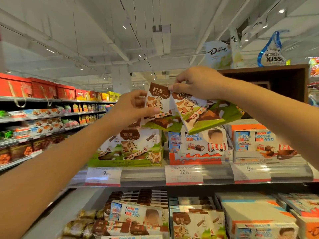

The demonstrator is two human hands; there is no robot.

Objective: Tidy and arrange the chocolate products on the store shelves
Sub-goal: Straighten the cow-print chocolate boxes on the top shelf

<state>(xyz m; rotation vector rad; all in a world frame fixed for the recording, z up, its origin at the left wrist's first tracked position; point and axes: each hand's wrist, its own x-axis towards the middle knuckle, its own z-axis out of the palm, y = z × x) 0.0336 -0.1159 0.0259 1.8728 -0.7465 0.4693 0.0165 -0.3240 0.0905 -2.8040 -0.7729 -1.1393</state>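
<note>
Landmark: the green display tray of cow-print chocolate boxes on the upper shelf; every place below is given from it.
Left hand: raised above the tray, fingers and thumb curled round a cow-print chocolate box, held upright.
Right hand: above and right of the tray, pinching the top corner of a second cow-print box, which tilts down to the right.
Two held boxes: touching along their inner edges, in the air above the tray.
Kinder chocolate packs: just right of the tray, on the same shelf.
Price tags: on the shelf rail below the tray; one reads 16.90.
Lower shelf: below the tray, with more Kinder and cow-print boxes.
Dove bag and Kisses bag: high up, right of the tray.
</note>
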